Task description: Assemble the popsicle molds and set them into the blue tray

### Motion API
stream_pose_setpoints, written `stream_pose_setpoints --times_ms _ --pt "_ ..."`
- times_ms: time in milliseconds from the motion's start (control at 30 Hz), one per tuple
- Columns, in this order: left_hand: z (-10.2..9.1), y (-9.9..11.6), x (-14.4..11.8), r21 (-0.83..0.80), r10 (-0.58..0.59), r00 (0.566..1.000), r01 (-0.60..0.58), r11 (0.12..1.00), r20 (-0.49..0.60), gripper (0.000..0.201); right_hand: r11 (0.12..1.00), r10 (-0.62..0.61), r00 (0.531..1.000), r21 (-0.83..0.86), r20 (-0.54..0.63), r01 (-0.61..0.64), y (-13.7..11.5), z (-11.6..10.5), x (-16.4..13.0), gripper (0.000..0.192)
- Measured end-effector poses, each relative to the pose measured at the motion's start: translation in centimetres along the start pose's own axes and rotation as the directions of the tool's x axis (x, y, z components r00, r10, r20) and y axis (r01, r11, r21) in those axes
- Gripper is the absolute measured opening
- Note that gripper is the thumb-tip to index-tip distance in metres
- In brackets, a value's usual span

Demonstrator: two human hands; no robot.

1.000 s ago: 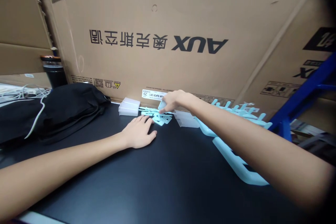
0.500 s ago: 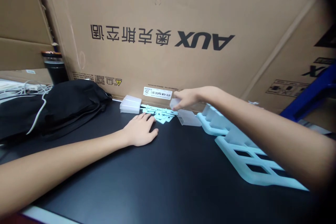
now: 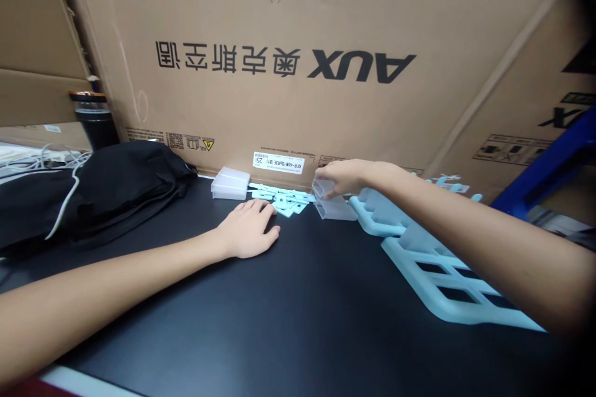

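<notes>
My right hand (image 3: 343, 177) grips a small translucent plastic box (image 3: 322, 187) and holds it on top of a second translucent box (image 3: 338, 208) that lies on the black table. Flat on the table rests my left hand (image 3: 248, 228), fingers spread and nothing in it. Just beyond its fingertips lies a pile of flat light-blue plastic pieces (image 3: 285, 200). To the left of the pile is another pair of translucent boxes (image 3: 231, 183), which look stacked. A light-blue plastic rack (image 3: 412, 279) with square openings lies under my right forearm, partly hidden by it.
A large cardboard carton (image 3: 223, 111) stands as a wall behind the table (image 3: 298, 322). On the left are a black cloth bag (image 3: 116, 183) with a white cable, and a dark tumbler (image 3: 96, 124). A blue bar (image 3: 544, 161) slants at the right edge.
My right hand has shifted slightly right and brought its translucent box over the one on the table. My left hand has stayed in place.
</notes>
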State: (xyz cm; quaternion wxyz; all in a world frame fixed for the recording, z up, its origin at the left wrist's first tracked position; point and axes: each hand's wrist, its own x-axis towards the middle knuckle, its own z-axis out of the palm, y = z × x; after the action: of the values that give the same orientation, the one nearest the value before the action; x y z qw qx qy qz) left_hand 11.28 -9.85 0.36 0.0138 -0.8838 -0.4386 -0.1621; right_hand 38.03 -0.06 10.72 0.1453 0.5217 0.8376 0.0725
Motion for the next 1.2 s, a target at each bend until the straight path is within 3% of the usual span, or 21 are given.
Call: stream_pose_setpoints --times_ms 200,500,1000,1200 --pt "0.1 -0.1 0.0 0.003 0.003 1.000 -0.003 1.000 -0.006 0.040 0.994 -0.083 0.995 -0.063 0.060 0.087 -0.4 0.2 0.0 0.041" --pt "0.1 -0.1 0.0 0.011 0.005 1.000 -0.005 1.000 -0.002 0.041 0.995 -0.002 0.997 -0.096 0.075 0.009 -0.6 0.3 -0.4 0.038" --pt "0.1 -0.1 0.0 0.003 0.004 1.000 -0.004 1.000 0.000 0.041 0.993 0.011 0.999 -0.121 0.043 -0.006 -0.2 0.8 -0.2 0.030" --pt "0.1 -0.1 0.0 0.006 0.000 1.000 0.000 1.000 0.000 0.040 0.987 0.048 0.998 -0.153 0.038 -0.042 -0.6 1.1 -0.6 0.045"
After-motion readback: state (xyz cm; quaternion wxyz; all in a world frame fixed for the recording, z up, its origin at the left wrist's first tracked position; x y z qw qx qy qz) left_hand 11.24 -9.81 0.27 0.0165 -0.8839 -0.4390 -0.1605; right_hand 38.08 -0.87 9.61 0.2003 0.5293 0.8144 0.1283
